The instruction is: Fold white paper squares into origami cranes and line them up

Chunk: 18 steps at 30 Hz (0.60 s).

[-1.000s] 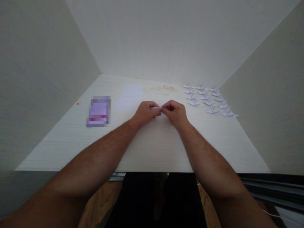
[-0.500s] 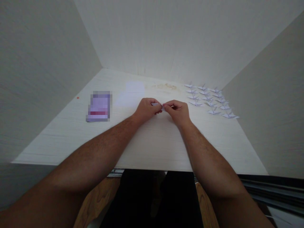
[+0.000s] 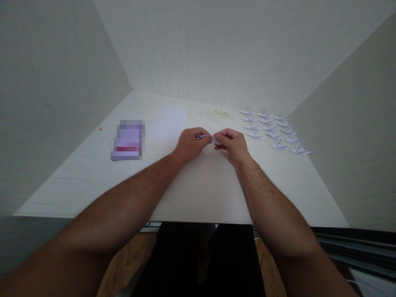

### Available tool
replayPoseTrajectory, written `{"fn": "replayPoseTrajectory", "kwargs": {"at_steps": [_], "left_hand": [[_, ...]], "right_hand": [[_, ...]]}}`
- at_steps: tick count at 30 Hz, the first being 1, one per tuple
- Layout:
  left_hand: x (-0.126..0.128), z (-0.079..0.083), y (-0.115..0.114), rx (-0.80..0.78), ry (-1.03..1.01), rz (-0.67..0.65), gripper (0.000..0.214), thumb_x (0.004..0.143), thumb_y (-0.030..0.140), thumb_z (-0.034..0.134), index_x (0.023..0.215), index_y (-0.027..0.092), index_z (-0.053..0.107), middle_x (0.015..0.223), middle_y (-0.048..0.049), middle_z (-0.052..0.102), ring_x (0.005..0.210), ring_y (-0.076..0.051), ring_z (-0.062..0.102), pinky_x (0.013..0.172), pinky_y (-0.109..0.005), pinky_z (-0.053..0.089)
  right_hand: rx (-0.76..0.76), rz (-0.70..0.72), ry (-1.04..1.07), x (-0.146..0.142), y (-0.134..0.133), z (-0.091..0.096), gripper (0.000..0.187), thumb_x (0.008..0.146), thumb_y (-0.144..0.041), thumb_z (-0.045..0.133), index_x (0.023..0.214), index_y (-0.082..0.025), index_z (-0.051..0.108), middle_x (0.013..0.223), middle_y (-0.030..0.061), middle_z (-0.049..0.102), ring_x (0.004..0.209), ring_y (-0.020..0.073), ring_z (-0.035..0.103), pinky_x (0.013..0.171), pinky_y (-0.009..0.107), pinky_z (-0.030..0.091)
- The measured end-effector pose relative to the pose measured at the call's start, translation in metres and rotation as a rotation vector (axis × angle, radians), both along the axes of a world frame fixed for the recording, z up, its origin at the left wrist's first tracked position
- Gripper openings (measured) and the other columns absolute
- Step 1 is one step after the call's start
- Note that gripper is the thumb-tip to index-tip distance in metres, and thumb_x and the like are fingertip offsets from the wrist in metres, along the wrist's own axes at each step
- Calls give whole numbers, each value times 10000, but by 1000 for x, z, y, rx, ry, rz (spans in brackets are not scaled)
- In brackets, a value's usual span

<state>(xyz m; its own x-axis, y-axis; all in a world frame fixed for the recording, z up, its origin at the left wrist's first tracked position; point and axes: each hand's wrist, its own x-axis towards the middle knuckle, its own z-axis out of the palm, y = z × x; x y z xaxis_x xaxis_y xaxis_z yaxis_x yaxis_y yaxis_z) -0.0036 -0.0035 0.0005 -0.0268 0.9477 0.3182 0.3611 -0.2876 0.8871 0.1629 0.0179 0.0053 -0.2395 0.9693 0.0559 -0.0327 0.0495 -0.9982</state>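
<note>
A small folded piece of white paper is pinched between my two hands above the middle of the table. My left hand is closed on its left part, thumb on top, with a flat white point showing between thumb and fingers. From the other side, my right hand grips the right end with thumb and fingertips. Much of the paper is hidden by the fingers, so its full shape cannot be made out. To the right of my right hand stand several folded white paper cranes in loose rows.
White paper sheets lie flat behind my left hand. A pixelated purple device or card lies at the left, near a small orange spot. Brownish marks stain the table at the back. Walls enclose three sides.
My right fingers have shifted slightly and opened out on the paper, so more of its white surface shows between the hands. My left hand keeps its hold almost unmoved.
</note>
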Motion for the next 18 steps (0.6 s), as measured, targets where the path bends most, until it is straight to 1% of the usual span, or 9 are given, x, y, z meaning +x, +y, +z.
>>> {"fn": "replayPoseTrajectory", "kwargs": {"at_steps": [3,6,12,18], "left_hand": [[0,1,-2,18,31,13,164,782,311,650,790,178,745,722,-18,724,635,-121,616,629,-248,478],[0,1,-2,16,19,4,156,776,310,662,798,182,749,726,-21,727,636,-121,618,629,-250,479],[-1,1,0,-52,-64,-49,169,730,319,693,762,159,740,709,-42,723,650,-143,638,631,-266,499],[-1,2,-1,-88,-89,-52,169,718,307,697,764,153,749,705,-50,726,645,-145,641,616,-264,501]], "right_hand": [[-24,-24,-5,-1,0,1,214,669,-386,743,696,-195,649,677,-8,644,628,118,599,579,273,556],[-19,-21,-2,0,0,0,235,629,-377,786,685,-195,648,628,-19,631,578,106,580,576,270,548],[10,15,-22,4,4,-4,285,599,-407,818,703,-189,667,647,-6,668,572,107,592,591,279,549],[22,41,-30,5,4,-3,285,597,-389,821,729,-184,673,659,-2,685,561,107,606,574,270,536]]}}
